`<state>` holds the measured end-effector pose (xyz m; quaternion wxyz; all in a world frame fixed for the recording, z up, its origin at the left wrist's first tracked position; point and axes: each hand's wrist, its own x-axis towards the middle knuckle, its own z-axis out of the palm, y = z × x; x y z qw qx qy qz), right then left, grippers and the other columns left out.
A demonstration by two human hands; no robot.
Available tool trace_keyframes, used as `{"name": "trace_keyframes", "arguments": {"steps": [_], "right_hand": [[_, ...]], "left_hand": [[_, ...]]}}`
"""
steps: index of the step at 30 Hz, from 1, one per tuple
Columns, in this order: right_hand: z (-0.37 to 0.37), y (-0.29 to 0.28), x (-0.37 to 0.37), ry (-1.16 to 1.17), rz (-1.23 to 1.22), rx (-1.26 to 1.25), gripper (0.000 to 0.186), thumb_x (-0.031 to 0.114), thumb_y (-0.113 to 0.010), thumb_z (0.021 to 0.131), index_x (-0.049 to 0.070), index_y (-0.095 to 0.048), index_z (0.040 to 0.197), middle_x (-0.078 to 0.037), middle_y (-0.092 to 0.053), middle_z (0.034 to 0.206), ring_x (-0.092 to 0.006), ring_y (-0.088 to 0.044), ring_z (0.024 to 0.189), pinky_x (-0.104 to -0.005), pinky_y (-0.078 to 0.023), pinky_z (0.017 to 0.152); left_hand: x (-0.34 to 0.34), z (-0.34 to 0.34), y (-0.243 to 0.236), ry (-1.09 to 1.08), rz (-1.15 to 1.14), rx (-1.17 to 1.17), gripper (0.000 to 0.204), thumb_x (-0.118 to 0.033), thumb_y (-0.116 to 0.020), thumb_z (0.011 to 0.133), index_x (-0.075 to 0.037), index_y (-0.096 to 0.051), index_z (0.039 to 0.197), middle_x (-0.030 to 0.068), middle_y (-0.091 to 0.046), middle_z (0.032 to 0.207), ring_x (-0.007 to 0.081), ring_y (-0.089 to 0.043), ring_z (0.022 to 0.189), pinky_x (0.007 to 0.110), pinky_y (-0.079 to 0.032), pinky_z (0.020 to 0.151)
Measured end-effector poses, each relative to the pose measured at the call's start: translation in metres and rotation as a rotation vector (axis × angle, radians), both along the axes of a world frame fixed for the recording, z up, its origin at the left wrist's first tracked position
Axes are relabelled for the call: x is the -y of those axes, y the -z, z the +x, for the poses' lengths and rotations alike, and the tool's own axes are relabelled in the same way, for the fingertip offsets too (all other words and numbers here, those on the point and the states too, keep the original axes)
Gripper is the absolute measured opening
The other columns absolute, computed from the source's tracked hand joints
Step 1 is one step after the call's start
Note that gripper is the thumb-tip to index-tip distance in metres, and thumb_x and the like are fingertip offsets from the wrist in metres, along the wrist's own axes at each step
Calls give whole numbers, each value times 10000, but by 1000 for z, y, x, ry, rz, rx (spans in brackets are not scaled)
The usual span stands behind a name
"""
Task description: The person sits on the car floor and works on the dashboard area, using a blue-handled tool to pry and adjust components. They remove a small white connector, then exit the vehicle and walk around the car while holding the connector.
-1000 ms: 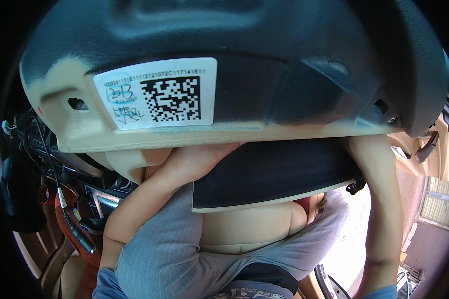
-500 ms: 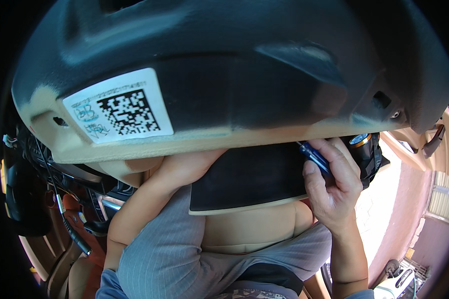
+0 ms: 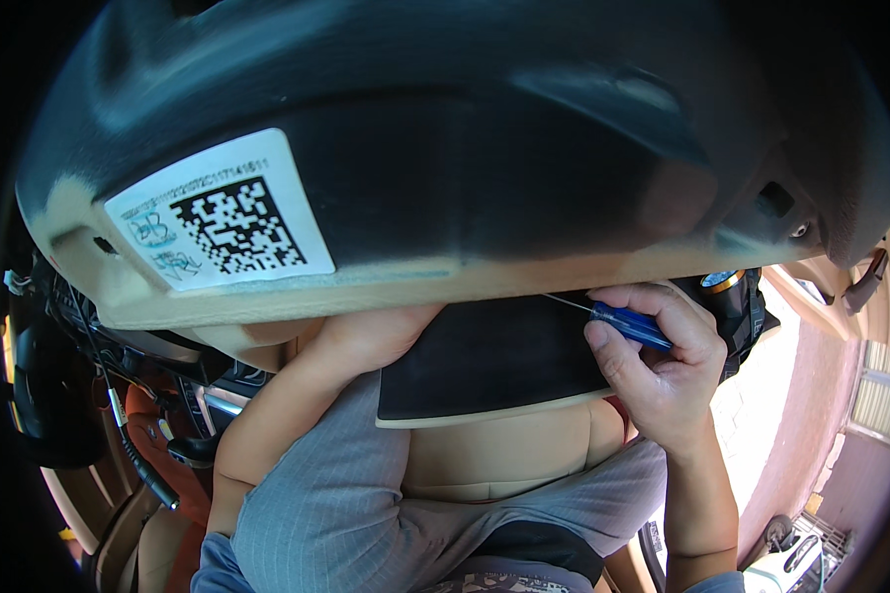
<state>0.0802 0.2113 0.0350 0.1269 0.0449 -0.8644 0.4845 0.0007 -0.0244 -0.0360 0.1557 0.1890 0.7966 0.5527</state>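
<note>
A large dark car trim panel (image 3: 485, 188) with a beige lower edge and a white label (image 3: 227, 212) fills the upper view. My left hand (image 3: 376, 331) reaches under that edge, its fingers hidden. My right hand (image 3: 663, 366) grips a blue-handled screwdriver (image 3: 631, 325), whose thin shaft points up-left under the trim's edge. Both hands are at a dark flat panel (image 3: 494, 366) with a pale border, which lies below the trim. Just right of the screwdriver sits a black cylindrical thing with a gold ring (image 3: 732, 316).
My grey-trousered legs (image 3: 326, 474) rest on and beside a beige seat (image 3: 494, 455). Cables with a black connector (image 3: 148, 479) hang at the left near the console. At the right are a car door (image 3: 860, 296), the pavement outside and wheeled equipment (image 3: 781, 563).
My right hand has come into view from under the trim with the screwdriver, whose handle has since tilted flatter. The trim's label sits further left in view.
</note>
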Motion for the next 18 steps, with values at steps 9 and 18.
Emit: {"name": "trace_keyframes", "arguments": {"steps": [9,18], "right_hand": [[-7,-4,0,-22,37,44,176,30,-732,748,-37,-698,908,-35,-579,663,-73,-488,521,-213,-385,508],[-8,-4,-1,-25,-15,75,172,27,-733,753,-33,-696,909,-28,-587,665,-63,-477,525,-213,-385,510]], "left_hand": [[-1,3,-5,-5,-16,18,242,-157,-680,922,-18,-677,1120,94,-685,1081,201,-640,995,303,-495,868],[0,4,-5,-4,-45,32,249,-170,-677,926,-21,-674,1126,97,-680,1102,205,-637,1013,308,-492,880]]}}
